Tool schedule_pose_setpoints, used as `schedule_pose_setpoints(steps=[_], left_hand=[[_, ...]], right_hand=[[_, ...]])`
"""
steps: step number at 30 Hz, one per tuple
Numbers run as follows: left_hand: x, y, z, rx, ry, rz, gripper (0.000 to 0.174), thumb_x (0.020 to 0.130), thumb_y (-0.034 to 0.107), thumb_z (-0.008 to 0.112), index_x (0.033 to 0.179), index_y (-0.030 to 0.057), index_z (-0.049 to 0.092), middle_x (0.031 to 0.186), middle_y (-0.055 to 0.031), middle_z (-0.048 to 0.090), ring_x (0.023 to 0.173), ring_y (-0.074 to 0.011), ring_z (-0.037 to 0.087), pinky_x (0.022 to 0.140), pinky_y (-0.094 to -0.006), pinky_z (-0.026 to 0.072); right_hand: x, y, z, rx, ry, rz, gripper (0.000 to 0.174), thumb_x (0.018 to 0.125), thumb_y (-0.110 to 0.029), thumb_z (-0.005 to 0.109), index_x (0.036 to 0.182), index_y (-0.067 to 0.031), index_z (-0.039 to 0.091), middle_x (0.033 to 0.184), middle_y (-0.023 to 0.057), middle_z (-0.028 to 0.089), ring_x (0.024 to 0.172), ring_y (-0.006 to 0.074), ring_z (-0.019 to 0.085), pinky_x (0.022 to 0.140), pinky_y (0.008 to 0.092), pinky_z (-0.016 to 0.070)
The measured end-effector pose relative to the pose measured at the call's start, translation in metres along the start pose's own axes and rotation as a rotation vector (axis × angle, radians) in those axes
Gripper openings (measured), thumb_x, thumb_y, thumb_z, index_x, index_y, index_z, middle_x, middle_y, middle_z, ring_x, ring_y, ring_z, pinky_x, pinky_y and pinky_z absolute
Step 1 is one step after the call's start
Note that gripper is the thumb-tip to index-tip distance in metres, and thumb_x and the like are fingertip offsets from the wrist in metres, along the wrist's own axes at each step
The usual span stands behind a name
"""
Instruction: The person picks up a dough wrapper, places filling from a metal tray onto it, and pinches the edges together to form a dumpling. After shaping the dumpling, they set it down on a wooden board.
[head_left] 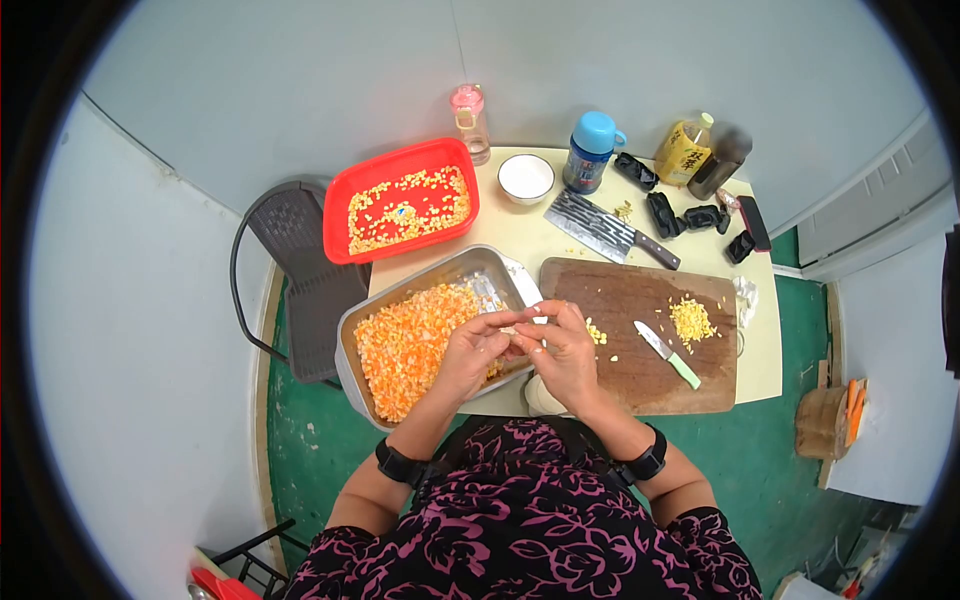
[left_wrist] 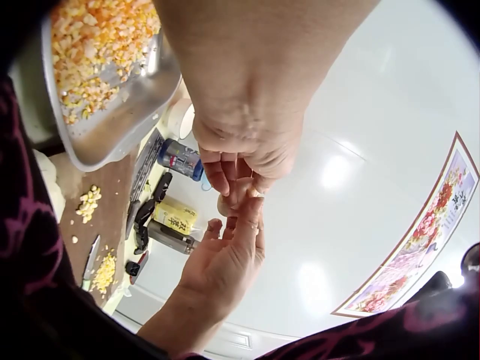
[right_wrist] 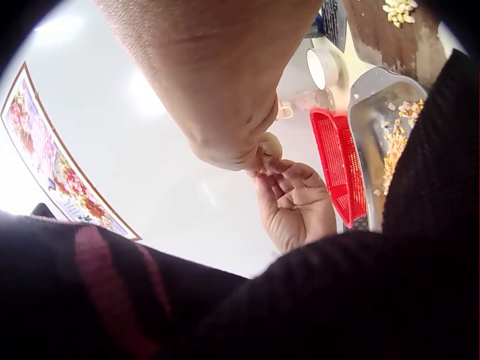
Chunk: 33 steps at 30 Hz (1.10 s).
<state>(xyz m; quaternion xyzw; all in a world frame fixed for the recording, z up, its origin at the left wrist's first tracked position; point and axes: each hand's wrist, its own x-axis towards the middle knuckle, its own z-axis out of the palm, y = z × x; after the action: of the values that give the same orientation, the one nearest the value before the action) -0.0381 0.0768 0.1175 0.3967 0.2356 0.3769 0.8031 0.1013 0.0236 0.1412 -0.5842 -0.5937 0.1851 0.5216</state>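
Note:
Both hands are raised together over the right side of the metal tray [head_left: 350,345], which holds chopped orange and white pieces. The left hand [head_left: 474,352] and the right hand [head_left: 566,362] meet at the fingertips and pinch a small pale piece [head_left: 508,331], mostly covered by the fingers. In the left wrist view, the left hand [left_wrist: 244,150] comes from above and the right hand [left_wrist: 225,262] from below. In the right wrist view, the piece [right_wrist: 269,144] shows as a pale rounded shape beside the right hand [right_wrist: 232,139], with the left hand [right_wrist: 300,210] below it.
A wooden board [head_left: 640,390] bears a green-handled knife [head_left: 668,355], chopped yellow bits [head_left: 692,320] and pale cloves [head_left: 597,333]. Behind are a cleaver [head_left: 605,230], a white bowl [head_left: 526,179], a red basket [head_left: 345,190], a blue-lidded flask [head_left: 590,155] and bottles. A pale round container [head_left: 545,398] stands near the body.

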Motion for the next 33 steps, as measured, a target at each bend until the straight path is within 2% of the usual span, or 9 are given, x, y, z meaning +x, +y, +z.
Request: schedule_pose_setpoints(steps=[5,8,11,14,17,20,24,27,33], left_hand=[[-0.001,-0.012,-0.017,-0.025,-0.062,-0.096,0.032,0.086,0.016,0.057,0.114,0.0013,0.053,0.105,-0.0127,0.06,0.086,-0.0169,0.061,0.074,-0.0299,0.0521],[-0.002,-0.011,-0.021,-0.107,-0.06,-0.125,0.029,0.088,0.011,0.053,0.115,-0.0001,0.052,0.104,-0.012,0.061,0.084,-0.0155,0.061,0.073,-0.0278,0.0511],[-0.001,-0.011,-0.023,-0.166,-0.039,-0.124,0.028,0.09,0.01,0.049,0.116,-0.0005,0.052,0.106,-0.0131,0.06,0.081,-0.0145,0.061,0.07,-0.0254,0.0497],[0.0,-0.01,-0.022,-0.168,-0.004,-0.127,0.029,0.092,0.011,0.046,0.117,-0.0006,0.05,0.11,-0.0149,0.058,0.08,-0.0141,0.06,0.067,-0.0247,0.049],[0.0,-0.011,-0.022,-0.148,0.016,-0.14,0.031,0.092,0.013,0.044,0.12,-0.0004,0.048,0.114,-0.0154,0.057,0.079,-0.0136,0.06,0.067,-0.0243,0.0486],[0.002,-0.015,-0.023,-0.117,0.015,-0.146,0.032,0.093,0.013,0.043,0.121,0.0002,0.047,0.114,-0.0145,0.056,0.08,-0.0128,0.059,0.067,-0.0237,0.0481],[0.005,-0.014,-0.019,-0.089,0.049,-0.168,0.032,0.093,0.014,0.044,0.123,0.0012,0.047,0.113,-0.012,0.057,0.082,-0.0109,0.057,0.067,-0.0221,0.0469],[0.007,-0.014,-0.016,-0.029,0.042,-0.198,0.033,0.093,0.014,0.045,0.123,0.0015,0.047,0.112,-0.0102,0.057,0.081,-0.0091,0.056,0.067,-0.021,0.0452],[0.012,-0.025,-0.013,0.03,0.069,-0.226,0.032,0.092,0.013,0.047,0.122,0.0013,0.049,0.108,-0.0065,0.06,0.081,-0.0068,0.055,0.065,-0.019,0.0429]], right_hand=[[0.004,-0.004,-0.008,0.003,-0.042,-0.009,0.032,0.067,-0.012,0.072,0.097,-0.0043,0.065,0.105,0.0114,0.057,0.1,0.0276,0.049,0.088,0.0364,0.0387],[0.004,-0.01,-0.012,0.196,0.006,0.114,0.038,0.068,-0.014,0.072,0.103,-0.0042,0.063,0.106,0.0113,0.057,0.104,0.0284,0.047,0.091,0.0359,0.037],[0.0,0.004,-0.022,0.138,-0.036,0.105,0.033,0.071,-0.015,0.071,0.1,-0.0032,0.064,0.104,0.0104,0.057,0.101,0.0248,0.05,0.085,0.0327,0.0409],[-0.005,0.026,-0.026,0.216,-0.005,0.29,0.026,0.074,-0.013,0.068,0.098,-0.0032,0.064,0.101,0.0093,0.057,0.092,0.0192,0.053,0.073,0.0275,0.0442],[-0.006,0.032,-0.03,0.161,-0.024,0.33,0.02,0.078,-0.01,0.064,0.097,-0.0031,0.064,0.098,0.0062,0.058,0.082,0.0115,0.054,0.065,0.0227,0.0425],[-0.008,0.033,-0.03,0.16,-0.099,0.347,0.023,0.076,-0.01,0.066,0.098,-0.0031,0.064,0.096,0.0055,0.058,0.072,0.0093,0.052,0.062,0.0222,0.042],[-0.011,0.028,-0.028,0.207,-0.256,0.325,0.033,0.072,-0.013,0.072,0.103,-0.0042,0.063,0.09,0.0047,0.059,0.075,0.0109,0.053,0.061,0.0228,0.0414],[-0.017,0.029,-0.02,0.225,-0.282,0.444,0.038,0.071,-0.013,0.073,0.106,-0.0033,0.061,0.084,0.0039,0.062,0.073,0.0098,0.054,0.063,0.023,0.0436],[-0.022,0.039,-0.006,0.367,-0.188,0.598,0.038,0.073,-0.009,0.071,0.108,0.002,0.058,0.083,0.0065,0.064,0.072,0.0074,0.057,0.066,0.0218,0.0473]])
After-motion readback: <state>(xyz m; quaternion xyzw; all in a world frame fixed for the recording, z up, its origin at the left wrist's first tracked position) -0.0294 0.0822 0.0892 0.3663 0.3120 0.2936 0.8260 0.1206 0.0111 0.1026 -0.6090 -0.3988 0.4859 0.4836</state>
